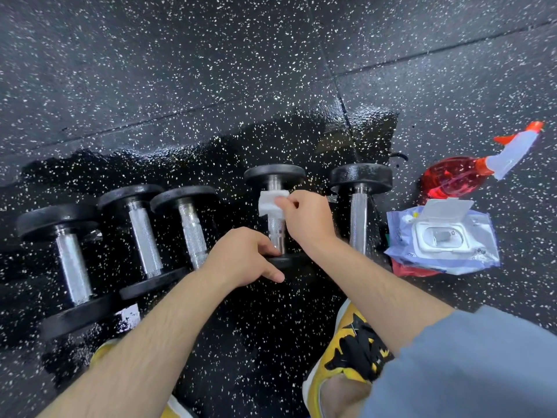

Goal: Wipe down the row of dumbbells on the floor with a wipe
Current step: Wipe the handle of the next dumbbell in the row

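I wipe the fourth dumbbell (276,233).
My right fingers (286,203) pinch the white wipe (269,205) on its shiny bar, with the right hand (309,220) just beside the bar. My left hand (244,257) curls round its near end. It lies in a row with four other dumbbells (144,239) on the wet floor (180,86). The wipe pack (443,236), lid open, lies to the right, near a red spray bottle (452,179).

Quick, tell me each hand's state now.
Left hand: grips the near head of the fourth dumbbell from the left.
Right hand: pinches the wipe against that dumbbell's handle.
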The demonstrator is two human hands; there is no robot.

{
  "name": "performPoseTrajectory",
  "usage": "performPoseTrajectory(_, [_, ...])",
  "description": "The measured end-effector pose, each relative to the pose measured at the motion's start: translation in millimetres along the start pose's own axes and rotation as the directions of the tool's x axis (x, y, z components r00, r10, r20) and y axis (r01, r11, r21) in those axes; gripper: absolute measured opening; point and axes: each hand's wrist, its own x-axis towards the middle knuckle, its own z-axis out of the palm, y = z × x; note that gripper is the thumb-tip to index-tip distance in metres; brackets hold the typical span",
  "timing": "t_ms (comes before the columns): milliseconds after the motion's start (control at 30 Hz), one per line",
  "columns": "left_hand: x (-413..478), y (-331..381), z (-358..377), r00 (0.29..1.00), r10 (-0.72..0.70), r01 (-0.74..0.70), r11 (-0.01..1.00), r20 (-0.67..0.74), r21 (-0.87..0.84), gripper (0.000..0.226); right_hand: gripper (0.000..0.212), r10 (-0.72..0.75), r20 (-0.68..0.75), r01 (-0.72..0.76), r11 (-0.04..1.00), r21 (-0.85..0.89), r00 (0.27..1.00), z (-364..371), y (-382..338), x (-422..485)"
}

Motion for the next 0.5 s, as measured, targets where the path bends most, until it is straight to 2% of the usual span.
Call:
performPoseTrajectory(67, [0,1,0,1.000,0.001,-0.001,1.000,0.002,0.001,0.038,0.046,0.023,0.014,-0.024,0.996,0.086,1.000,-2,3,3])
performPoseTrajectory(133, [0,1,-1,1.000,-0.006,0.006,1.000,0.005,0.003,0.039,0.044,0.017,0.023,-0.019,0.995,0.100,1.000,-2,5,0])
performPoseTrajectory(200, [1,1,-2,1.000,-0.015,0.015,1.000,0.011,0.002,0.042,0.041,-0.048,0.019,0.049,0.999,-0.024,0.999,-3,6,-7])
performPoseTrajectory(267, [1,1,-2,1.000,-0.015,0.015,1.000,0.015,0.008,0.048,0.032,-0.179,0.029,0.181,0.964,-0.196,0.983,0,5,-13])
performPoseTrajectory(333, [1,2,-2,1.000,-0.012,0.012,1.000,0.020,0.025,0.052,0.022,-0.345,0.035,0.335,0.876,-0.347,0.938,4,2,-11])
performPoseTrajectory(400, [1,3,-1,1.000,-0.014,0.013,0.999,0.021,0.031,0.056,0.010,-0.427,0.131,0.439,0.788,-0.433,0.895,4,-1,-10])
performPoseTrajectory(433, [1,4,-1,1.000,-0.016,0.015,1.000,0.019,0.027,0.056,0.022,-0.510,0.168,0.515,0.681,-0.520,0.844,5,-1,-8])
performPoseTrajectory(467, [1,4,-1,1.000,-0.017,0.016,1.000,0.016,0.021,0.057,0.027,-0.572,0.191,0.574,0.622,-0.534,0.798,4,-2,-6])
performPoseTrajectory(500, [1,4,-1,1.000,-0.017,0.017,1.000,0.013,0.018,0.057,0.023,-0.611,0.272,0.641,0.534,-0.551,0.743,2,-2,-3])
